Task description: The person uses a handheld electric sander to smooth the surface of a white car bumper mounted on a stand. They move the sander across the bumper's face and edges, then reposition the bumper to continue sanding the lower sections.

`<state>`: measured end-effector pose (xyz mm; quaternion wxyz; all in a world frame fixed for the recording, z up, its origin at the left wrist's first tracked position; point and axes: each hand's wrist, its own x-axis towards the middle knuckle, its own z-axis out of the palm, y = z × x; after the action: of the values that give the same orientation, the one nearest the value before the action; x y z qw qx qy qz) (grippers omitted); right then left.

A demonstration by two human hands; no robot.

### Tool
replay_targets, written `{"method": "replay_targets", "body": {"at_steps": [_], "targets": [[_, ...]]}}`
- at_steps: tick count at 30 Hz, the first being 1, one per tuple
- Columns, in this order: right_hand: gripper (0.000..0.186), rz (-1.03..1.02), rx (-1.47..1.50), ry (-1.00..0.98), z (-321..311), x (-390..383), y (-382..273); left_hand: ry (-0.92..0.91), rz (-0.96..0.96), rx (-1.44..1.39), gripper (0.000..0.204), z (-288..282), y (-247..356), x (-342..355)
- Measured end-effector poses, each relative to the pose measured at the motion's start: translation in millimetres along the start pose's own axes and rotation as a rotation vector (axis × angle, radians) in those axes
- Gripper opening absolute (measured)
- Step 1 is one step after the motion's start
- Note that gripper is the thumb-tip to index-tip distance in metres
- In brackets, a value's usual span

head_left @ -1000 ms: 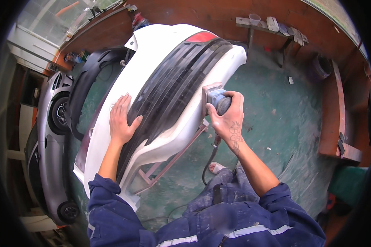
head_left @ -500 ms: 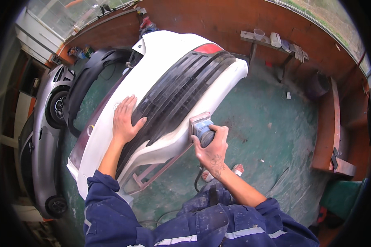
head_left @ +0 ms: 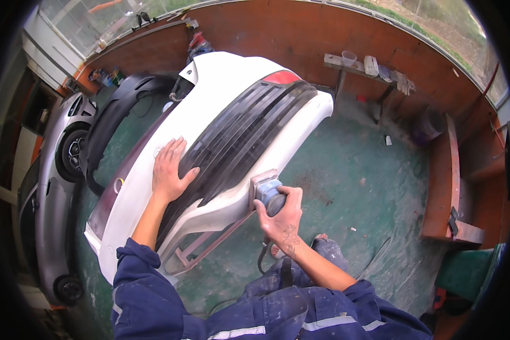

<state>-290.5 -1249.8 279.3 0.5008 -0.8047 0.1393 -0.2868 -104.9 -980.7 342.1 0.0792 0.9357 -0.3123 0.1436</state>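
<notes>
the sander (head_left: 270,195) has slid nearer along the white bumper (head_left: 226,79), so a closer stretch gets worked; the right hand (head_left: 282,221) clamps its fingers on the sander, the left hand (head_left: 169,174) lies on the bumper, thumb spread.

Head view: wide fisheye, left one of a side-by-side pair worn on the person's head; faces down and forward, upright, unmirrored. Nearest the lens: blue sleeves (head_left: 144,292), entering at lower edge. Left hand (head_left: 171,175) and right hand (head_left: 283,220) lie farther out, around mid-frame. Car bumper (head_left: 218,158) crosses the centre obliquely, seen from above. Green floor (head_left: 345,175) lies below it; reddish-brown wall (head_left: 277,34), well beyond, bows along the top.
</notes>
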Motion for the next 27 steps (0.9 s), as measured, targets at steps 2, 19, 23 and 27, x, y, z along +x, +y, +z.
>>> {"method": "replay_targets", "body": {"at_steps": [2,19,23,27], "targets": [[0.068,-0.088,0.023,-0.047,3,-8,-4,0.0,-0.003,-0.008,0.078,3,1,0],[0.054,-0.394,0.041,-0.242,-31,55,37,0.545,-0.384,-0.216,0.043,26,133,-22],[0.059,-0.47,0.014,-0.364,-29,47,54,0.697,-0.562,-0.386,0.025,55,244,-67],[0.071,-0.523,-0.299,-0.096,-56,123,75,0.607,-0.647,-0.587,0.027,116,280,-67]]}}
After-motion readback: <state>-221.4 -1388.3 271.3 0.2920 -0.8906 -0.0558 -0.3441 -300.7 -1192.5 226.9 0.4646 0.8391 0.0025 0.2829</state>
